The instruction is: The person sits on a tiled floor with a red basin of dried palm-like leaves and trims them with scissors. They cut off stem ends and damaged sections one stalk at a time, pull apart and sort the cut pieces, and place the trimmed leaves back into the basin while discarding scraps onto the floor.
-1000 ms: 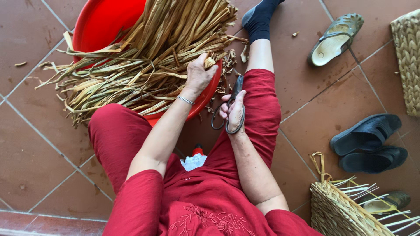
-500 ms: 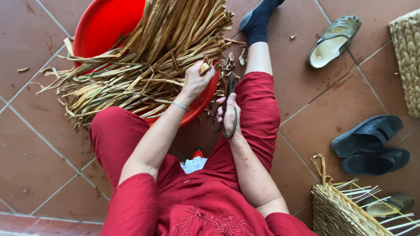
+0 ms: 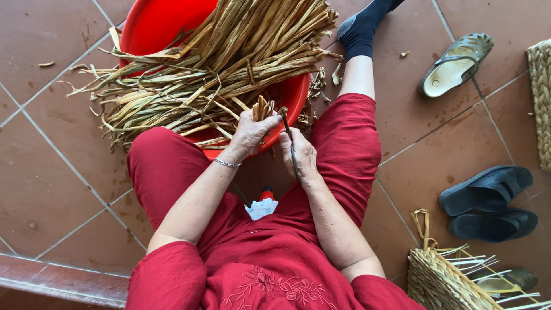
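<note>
**Scissors brought up to the gripped bunch of leaf ends**

Head view: against the pictures from a second and half a second back, the right hand (image 3: pixel 299 156) has lifted from the thigh and closed in on the left hand (image 3: pixel 250 133), so the two now sit just beside each other at the near rim of the red basin (image 3: pixel 150 27). The dark scissors (image 3: pixel 288 140), earlier hanging lower at the lap, now stand edge-on to the camera with their tip up at the bundle. That puts blade and leaf ends together, which reads as trimming about to happen or under way.

The left hand is curled shut around a small bunch of dried leaf ends (image 3: pixel 263 107), whose cut tips poke out above the fingers. The right hand is closed about the scissors' handles; whether the blades are parted is hard to tell from this thin profile.

The gripped bunch runs roughly up and away from the person, tips pointing towards the basin. The scissors' long axis lies nearly parallel, slightly tilted, tip uppermost. The big heap of dried leaves (image 3: pixel 229 63) lies across the basin, its long axis running from lower left to upper right.
</note>
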### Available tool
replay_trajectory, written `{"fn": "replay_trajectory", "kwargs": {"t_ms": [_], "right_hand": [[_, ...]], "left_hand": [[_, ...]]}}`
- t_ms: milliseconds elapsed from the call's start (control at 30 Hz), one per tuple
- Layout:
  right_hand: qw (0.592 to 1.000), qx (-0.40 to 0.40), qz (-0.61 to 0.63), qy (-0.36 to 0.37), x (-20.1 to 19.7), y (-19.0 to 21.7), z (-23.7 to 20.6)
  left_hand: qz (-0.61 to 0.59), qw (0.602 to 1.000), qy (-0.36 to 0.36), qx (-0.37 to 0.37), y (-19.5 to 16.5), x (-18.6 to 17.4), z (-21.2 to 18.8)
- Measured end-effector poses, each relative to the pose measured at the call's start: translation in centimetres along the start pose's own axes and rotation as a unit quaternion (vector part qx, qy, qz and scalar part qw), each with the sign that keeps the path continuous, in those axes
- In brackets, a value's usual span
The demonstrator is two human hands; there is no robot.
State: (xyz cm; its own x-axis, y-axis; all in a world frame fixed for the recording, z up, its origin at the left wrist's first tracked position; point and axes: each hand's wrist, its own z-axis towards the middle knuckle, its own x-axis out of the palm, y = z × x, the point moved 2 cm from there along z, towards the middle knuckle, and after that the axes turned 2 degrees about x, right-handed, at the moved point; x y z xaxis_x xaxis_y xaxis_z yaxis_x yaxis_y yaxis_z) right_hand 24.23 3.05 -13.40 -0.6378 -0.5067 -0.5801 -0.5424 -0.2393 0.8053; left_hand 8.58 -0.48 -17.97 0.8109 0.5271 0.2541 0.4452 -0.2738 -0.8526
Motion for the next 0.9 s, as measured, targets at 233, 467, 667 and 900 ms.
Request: {"fn": "replay_trajectory", "kwargs": {"t_ms": [233, 467, 667, 900], "right_hand": [[0.996, 0.065, -0.048, 0.045, 0.4, -1.0, -0.1], [0.991, 0.092, -0.075, 0.057, 0.2, -1.2, -0.2], [0.997, 0.052, -0.01, 0.053, -0.1, -0.5, 0.1], [0.989, 0.122, -0.036, 0.071, 0.3, -1.2, -0.2]], "left_hand": [[-0.011, 0.999, 0.004, -0.03, -0.1, 0.0, -0.2], [-0.012, 1.0, 0.011, -0.011, 0.0, 0.3, 0.2], [-0.023, 0.998, 0.05, -0.01, -0.1, 0.3, -0.2], [-0.022, 0.997, 0.069, -0.02, -0.5, 0.5, -0.3]]}}
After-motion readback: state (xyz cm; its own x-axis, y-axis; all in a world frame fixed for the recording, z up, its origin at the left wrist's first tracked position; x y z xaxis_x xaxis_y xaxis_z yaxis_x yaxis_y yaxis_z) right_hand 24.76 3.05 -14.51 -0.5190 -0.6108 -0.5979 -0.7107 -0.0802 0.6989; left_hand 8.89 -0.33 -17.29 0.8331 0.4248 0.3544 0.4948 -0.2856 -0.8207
